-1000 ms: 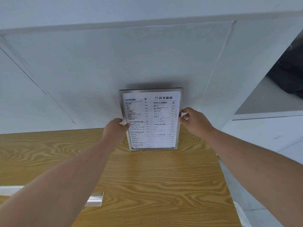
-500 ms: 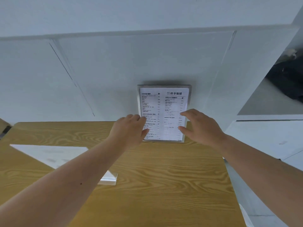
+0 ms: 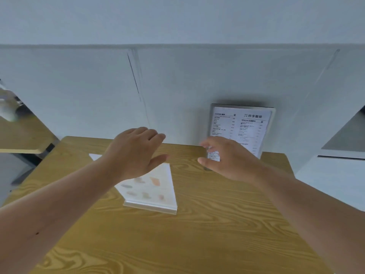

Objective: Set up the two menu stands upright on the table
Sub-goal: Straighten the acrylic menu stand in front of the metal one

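Note:
A text menu stand (image 3: 242,125) stands upright at the far right of the wooden table (image 3: 197,234), against the white wall. A second clear stand (image 3: 152,192) with a picture menu lies flat near the table's middle, its base toward me. My left hand (image 3: 136,151) hovers open above the flat stand's far end, fingers spread, touching nothing that I can see. My right hand (image 3: 229,157) is open in front of the upright stand's lower part and hides its base; it holds nothing.
A white panelled wall (image 3: 177,86) runs along the table's far edge. Another wooden table (image 3: 21,135) sits at the left with a gap between. A white counter (image 3: 339,175) lies to the right.
Both hands let go of the upright text menu stand and drew back leftward. My view swung left, bringing the flat picture menu stand under my left hand.

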